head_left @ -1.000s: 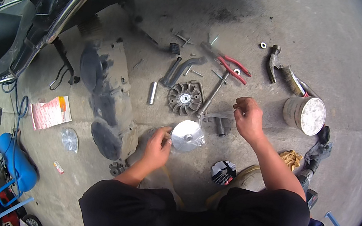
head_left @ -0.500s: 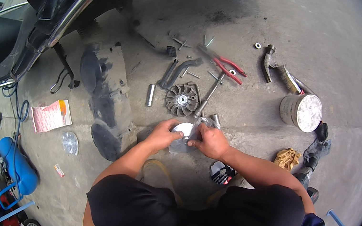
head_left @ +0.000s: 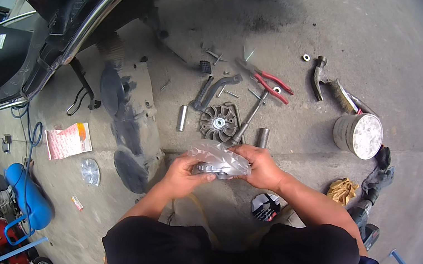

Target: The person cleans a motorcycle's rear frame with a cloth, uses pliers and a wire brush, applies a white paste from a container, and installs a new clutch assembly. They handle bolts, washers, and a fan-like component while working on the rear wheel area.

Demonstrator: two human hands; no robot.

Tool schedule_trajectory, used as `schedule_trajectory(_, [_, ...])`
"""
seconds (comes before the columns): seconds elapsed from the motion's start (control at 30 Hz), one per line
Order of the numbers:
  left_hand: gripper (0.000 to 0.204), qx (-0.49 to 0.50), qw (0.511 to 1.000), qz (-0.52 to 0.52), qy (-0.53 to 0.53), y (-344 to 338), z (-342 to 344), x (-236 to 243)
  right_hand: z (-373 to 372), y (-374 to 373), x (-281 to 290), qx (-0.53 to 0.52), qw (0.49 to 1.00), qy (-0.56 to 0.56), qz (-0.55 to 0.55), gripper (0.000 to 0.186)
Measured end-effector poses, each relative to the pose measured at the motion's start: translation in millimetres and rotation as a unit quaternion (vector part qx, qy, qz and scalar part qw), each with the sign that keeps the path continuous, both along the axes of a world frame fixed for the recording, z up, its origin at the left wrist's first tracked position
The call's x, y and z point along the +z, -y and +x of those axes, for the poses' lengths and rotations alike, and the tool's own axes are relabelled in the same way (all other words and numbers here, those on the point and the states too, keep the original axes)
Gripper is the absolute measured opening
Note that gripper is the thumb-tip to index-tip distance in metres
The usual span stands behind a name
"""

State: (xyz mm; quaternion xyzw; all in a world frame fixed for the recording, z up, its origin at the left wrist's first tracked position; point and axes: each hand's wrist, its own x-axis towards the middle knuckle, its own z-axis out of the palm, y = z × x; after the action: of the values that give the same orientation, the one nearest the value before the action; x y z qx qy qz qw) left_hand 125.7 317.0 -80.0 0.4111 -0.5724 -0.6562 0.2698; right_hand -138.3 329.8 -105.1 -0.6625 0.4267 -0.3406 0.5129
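Between my two hands is a round grey metal part [head_left: 211, 170], tilted edge-on, with a crumpled clear plastic bag [head_left: 213, 153] over its top. My left hand [head_left: 182, 177] grips its left side, thumb at the near edge. Closed at the right end of the bag and part is my right hand [head_left: 263, 168]; its fingertips are partly hidden. Just beyond, a finned fan wheel [head_left: 218, 123] lies on the floor. Beside it are a long-shafted wrench [head_left: 251, 117], a shiny cylindrical socket [head_left: 182, 118] and a darker socket [head_left: 262, 137].
Red-handled pliers [head_left: 275, 85], a black lever [head_left: 220, 92] and loose bolts lie farther out. Right are a hammer [head_left: 319, 78], wire brush [head_left: 343, 97], white bucket [head_left: 358, 135] and crumpled brown paper [head_left: 342, 191]. Left are a dark-stained cover [head_left: 125, 125] and a vehicle's chrome rail [head_left: 94, 9].
The round part has tipped from face-up to edge-on, and the plastic bag now covers its top. My right hand has shifted outward to the right side. The whole view has moved slightly.
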Motion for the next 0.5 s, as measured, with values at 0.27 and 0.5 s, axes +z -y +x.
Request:
schedule_trajectory(0.27, [0.049,0.010,0.995,0.009,-0.094,14.4,-3.4,29.7,0.4,6.7,13.1,-0.042,0.998,0.047,0.016,0.040])
schedule_trajectory(0.5, [0.042,-0.001,0.984,0.000,-0.179,10.2,-5.0,42.8,-2.7,1.0,11.8,-0.050,0.977,0.190,0.085,0.039])
